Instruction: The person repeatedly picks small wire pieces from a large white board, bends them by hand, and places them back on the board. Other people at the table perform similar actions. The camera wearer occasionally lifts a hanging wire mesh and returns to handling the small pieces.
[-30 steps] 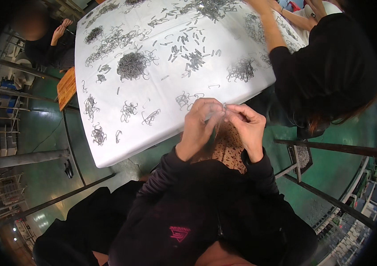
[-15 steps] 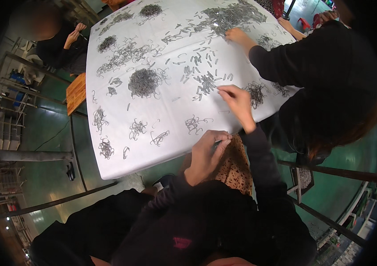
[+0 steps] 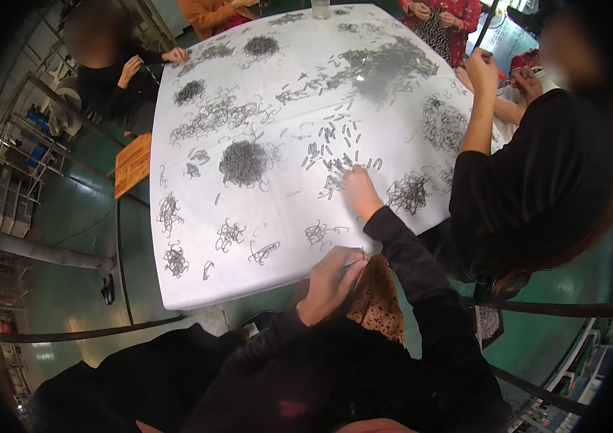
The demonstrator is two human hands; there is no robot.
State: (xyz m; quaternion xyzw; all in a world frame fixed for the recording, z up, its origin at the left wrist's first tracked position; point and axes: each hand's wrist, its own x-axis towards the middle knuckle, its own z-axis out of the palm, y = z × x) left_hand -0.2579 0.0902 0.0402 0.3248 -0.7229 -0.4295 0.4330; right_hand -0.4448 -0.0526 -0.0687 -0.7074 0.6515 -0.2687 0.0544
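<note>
My left hand (image 3: 331, 283) is closed in a pinch just off the table's near edge; whatever lies between its thumb and fingertips is too small to make out. My right hand (image 3: 362, 192) reaches over the white-covered table (image 3: 292, 245), its bent, blurred fingertips down at a loose cluster of short grey metal-looking pieces (image 3: 334, 177). Between my hands and left of them lies a small tangle of thin, dark curved wire hooks (image 3: 321, 232). A dense mound of similar dark pieces (image 3: 243, 163) sits farther left.
Heaps of small pieces (image 3: 386, 63) cover the far side, and another hook pile (image 3: 409, 193) lies right of my right hand. A co-worker in black (image 3: 537, 187) sits close on the right. Others sit around the far and left sides. A wooden stool (image 3: 133, 166) stands at left.
My right hand has moved forward and left from near the table edge to the loose pieces. The right-hand co-worker's arm has drawn back from the far heap. The view has tilted upward.
</note>
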